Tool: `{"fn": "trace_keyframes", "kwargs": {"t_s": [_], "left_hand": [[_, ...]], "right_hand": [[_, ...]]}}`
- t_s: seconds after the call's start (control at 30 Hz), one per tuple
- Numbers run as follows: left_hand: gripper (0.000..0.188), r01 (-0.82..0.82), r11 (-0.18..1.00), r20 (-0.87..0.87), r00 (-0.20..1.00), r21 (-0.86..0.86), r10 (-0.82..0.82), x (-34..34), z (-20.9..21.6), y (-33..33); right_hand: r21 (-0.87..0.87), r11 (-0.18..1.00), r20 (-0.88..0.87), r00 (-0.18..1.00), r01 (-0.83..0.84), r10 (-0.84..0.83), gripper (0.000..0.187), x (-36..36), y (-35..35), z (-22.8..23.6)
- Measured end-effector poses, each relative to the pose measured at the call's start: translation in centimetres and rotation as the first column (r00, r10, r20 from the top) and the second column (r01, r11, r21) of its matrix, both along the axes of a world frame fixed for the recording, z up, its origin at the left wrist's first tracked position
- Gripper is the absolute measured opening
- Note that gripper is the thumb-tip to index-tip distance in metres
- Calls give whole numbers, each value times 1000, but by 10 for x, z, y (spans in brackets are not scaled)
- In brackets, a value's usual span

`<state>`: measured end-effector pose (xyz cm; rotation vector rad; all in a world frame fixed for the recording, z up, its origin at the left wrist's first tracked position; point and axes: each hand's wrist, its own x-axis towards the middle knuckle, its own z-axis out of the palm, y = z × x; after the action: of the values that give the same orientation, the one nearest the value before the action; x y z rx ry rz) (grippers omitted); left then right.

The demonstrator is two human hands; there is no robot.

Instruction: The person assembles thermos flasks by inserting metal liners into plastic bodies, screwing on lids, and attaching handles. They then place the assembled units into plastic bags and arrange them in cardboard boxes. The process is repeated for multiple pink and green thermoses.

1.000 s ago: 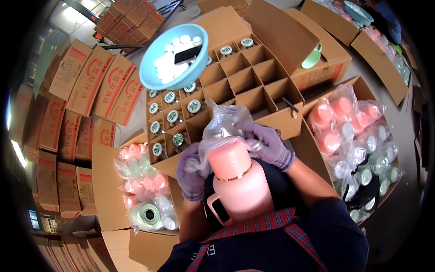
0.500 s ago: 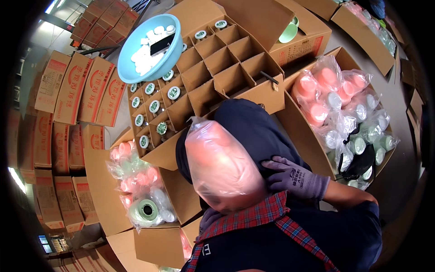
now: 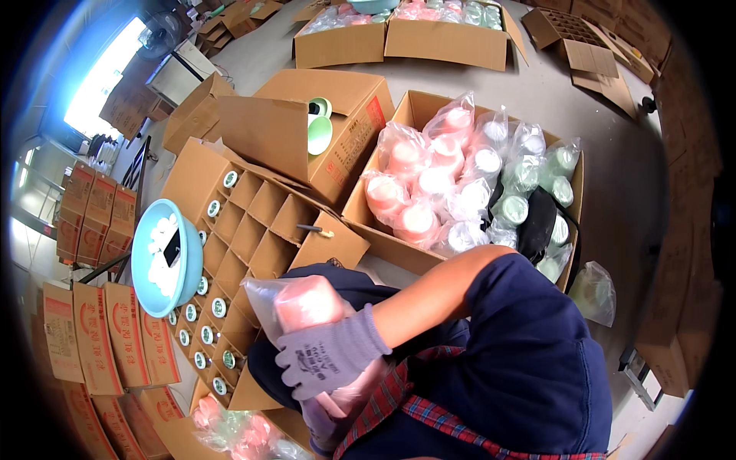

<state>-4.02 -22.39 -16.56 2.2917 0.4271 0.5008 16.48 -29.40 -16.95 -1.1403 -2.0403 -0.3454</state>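
Note:
A clear plastic bag with pink plastic pieces (image 3: 310, 303) lies across my lap; their exact kind cannot be told. My right hand (image 3: 330, 359), in a grey-purple knit glove, reaches across from the right with its fingers wrapped over the bag. Lower down, my left hand (image 3: 317, 424), gloved too, is mostly hidden under the bag and right hand; its fingers cannot be made out. Just beyond my knees stands a divided carton (image 3: 257, 238), several of its cells holding bottle-like things with green-and-white round tops (image 3: 219, 307). A dark pen-like tool (image 3: 314, 230) rests on its edge.
A light blue basin (image 3: 195, 257) of white caps with a dark phone-like slab sits on the divided carton's left. At right, an open carton (image 3: 399, 257) holds bagged pink, white and green pieces and a black strap bag (image 3: 539, 218). Stacked cartons (image 3: 92, 330) line the left.
My view has swung to the right. My right hand has moved from my right thigh onto the bag of pink pieces, which now sits lower and is partly covered.

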Motion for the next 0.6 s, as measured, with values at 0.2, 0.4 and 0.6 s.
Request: {"fn": "trace_keyframes", "kwargs": {"t_s": [0.2, 0.4, 0.6], "left_hand": [[57, 101, 981, 2, 995, 168, -102, 40, 8, 4], [27, 234, 972, -127, 964, -4, -233, 41, -47, 29], [19, 201, 948, -26, 979, 247, -201, 98, -42, 39]], "right_hand": [[-217, 941, -274, 910, 258, -312, 30, 99, -106, 7], [-638, 374, -500, 7, 673, -866, 29, 242, -219, -41], [-87, -230, 397, -178, 969, -900, 24, 414, -191, -47]]}}
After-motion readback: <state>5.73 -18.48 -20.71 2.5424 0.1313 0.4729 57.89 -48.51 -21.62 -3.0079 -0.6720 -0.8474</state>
